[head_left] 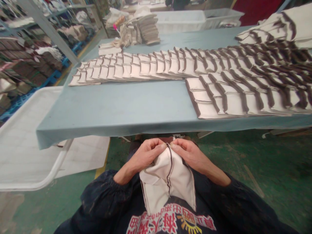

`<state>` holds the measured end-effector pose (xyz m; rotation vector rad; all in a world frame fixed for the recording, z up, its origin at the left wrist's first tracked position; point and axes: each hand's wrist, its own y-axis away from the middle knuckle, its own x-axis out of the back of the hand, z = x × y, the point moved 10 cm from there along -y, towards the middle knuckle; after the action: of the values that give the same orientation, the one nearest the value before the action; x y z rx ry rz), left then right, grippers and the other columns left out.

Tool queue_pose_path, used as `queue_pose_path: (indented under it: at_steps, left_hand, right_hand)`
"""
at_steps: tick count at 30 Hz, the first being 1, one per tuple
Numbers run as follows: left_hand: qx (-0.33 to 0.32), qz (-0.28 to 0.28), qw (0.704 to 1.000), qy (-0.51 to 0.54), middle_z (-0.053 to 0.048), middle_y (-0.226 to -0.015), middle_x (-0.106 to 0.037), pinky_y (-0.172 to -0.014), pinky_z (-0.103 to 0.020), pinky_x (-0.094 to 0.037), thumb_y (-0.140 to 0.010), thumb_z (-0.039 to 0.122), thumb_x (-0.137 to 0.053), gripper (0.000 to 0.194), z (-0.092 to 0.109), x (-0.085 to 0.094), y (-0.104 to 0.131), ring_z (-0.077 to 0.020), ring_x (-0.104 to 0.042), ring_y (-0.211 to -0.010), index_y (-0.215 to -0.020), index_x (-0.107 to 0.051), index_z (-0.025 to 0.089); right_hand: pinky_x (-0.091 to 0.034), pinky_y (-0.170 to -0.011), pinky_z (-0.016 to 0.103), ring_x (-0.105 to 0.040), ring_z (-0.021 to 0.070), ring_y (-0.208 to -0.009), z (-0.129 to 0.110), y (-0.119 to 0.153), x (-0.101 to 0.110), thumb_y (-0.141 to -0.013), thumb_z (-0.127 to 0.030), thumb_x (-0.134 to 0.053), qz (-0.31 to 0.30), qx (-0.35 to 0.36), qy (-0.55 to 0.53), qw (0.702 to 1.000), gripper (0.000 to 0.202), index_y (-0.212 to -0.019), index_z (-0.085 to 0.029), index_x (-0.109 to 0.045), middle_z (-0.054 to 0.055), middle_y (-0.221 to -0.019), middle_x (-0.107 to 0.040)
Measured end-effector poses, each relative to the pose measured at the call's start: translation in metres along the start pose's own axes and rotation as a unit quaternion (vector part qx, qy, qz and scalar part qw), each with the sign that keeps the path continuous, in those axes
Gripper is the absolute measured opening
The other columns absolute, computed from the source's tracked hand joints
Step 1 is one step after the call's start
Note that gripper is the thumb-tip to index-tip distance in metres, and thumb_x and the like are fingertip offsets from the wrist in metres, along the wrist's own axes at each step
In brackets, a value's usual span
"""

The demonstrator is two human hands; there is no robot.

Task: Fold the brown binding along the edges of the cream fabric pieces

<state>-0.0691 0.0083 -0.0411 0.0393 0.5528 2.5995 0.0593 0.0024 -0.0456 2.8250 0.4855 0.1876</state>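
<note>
A cream cloth piece (158, 169) with a dark seam down its middle hangs in front of my chest, below the table's front edge. Its top edge is pinched between thumb and fingers of my left hand (152, 149) on one side of the seam. On the other side my right hand (186, 151) pinches the same edge, the two hands nearly touching. Overlapping rows of cream pieces with dark edging (156, 66) lie across the blue-covered table (122, 107), with another dark-edged group (234, 100) at the right front.
Stacked cloth bundles (146, 29) and white plastic bins (180, 21) are at the table's back. A large white tray (31, 130) stands at the left beside the table. Shelving and a metal post (52, 31) rise at upper left.
</note>
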Motion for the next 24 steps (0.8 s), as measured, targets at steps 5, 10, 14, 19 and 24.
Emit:
queue_pose_path:
  at_steps: [5, 10, 14, 19, 24]
  left_hand:
    - [-0.002, 0.000, 1.000, 0.011, 0.005, -0.064, -0.046, -0.048, -0.019, -0.024, -0.080, 0.067, -0.072, 0.054, -0.0002, 0.0005, 0.0012, -0.0073, -0.033, -0.054, -0.076, -0.057, 0.015]
    - [0.001, -0.004, 1.000, 0.014, 0.005, -0.064, -0.045, -0.048, -0.020, -0.023, -0.081, 0.066, -0.072, 0.053, -0.0032, 0.0009, -0.0006, -0.0073, -0.033, -0.054, -0.076, -0.056, 0.016]
    - [-0.005, -0.005, 1.000, 0.014, 0.005, -0.065, -0.045, -0.049, -0.021, -0.024, -0.082, 0.064, -0.071, 0.051, -0.0033, 0.0011, -0.0022, -0.0076, -0.033, -0.055, -0.076, -0.056, 0.016]
    - [-0.008, -0.004, 1.000, 0.008, 0.005, -0.065, -0.044, -0.049, -0.021, -0.024, -0.084, 0.062, -0.070, 0.049, -0.0031, 0.0017, -0.0034, -0.0077, -0.033, -0.055, -0.075, -0.056, 0.016]
    - [-0.004, -0.008, 1.000, 0.012, 0.006, -0.064, -0.043, -0.048, -0.021, -0.022, -0.084, 0.063, -0.071, 0.049, -0.0057, 0.0017, -0.0058, -0.0073, -0.031, -0.054, -0.076, -0.055, 0.016]
  right_hand:
    - [-0.038, -0.059, 0.026, -0.045, 0.0134, -0.065, -0.0008, 0.0006, -0.0011, -0.091, -0.061, -0.063, -0.002, -0.004, 0.001, 1.000, 0.044, -0.078, -0.019, -0.057, -0.002, -0.071, -0.052]
    - [-0.037, -0.057, 0.025, -0.044, 0.0130, -0.064, 0.0007, -0.0007, -0.0003, -0.090, -0.062, -0.064, 0.002, -0.006, -0.014, 1.000, 0.045, -0.080, -0.019, -0.059, -0.002, -0.071, -0.053]
    - [-0.036, -0.057, 0.026, -0.043, 0.0127, -0.063, 0.0027, -0.0023, -0.0002, -0.089, -0.064, -0.064, 0.001, -0.008, -0.029, 1.000, 0.046, -0.080, -0.019, -0.059, -0.003, -0.070, -0.053]
    - [-0.036, -0.058, 0.026, -0.043, 0.0125, -0.064, 0.0041, -0.0030, 0.0001, -0.090, -0.063, -0.064, 0.001, -0.012, -0.028, 1.000, 0.046, -0.079, -0.019, -0.058, -0.003, -0.071, -0.052]
    - [-0.035, -0.057, 0.026, -0.041, 0.0122, -0.063, 0.0040, -0.0050, 0.0033, -0.089, -0.064, -0.065, 0.012, -0.010, -0.033, 0.999, 0.047, -0.077, -0.019, -0.057, -0.003, -0.070, -0.051]
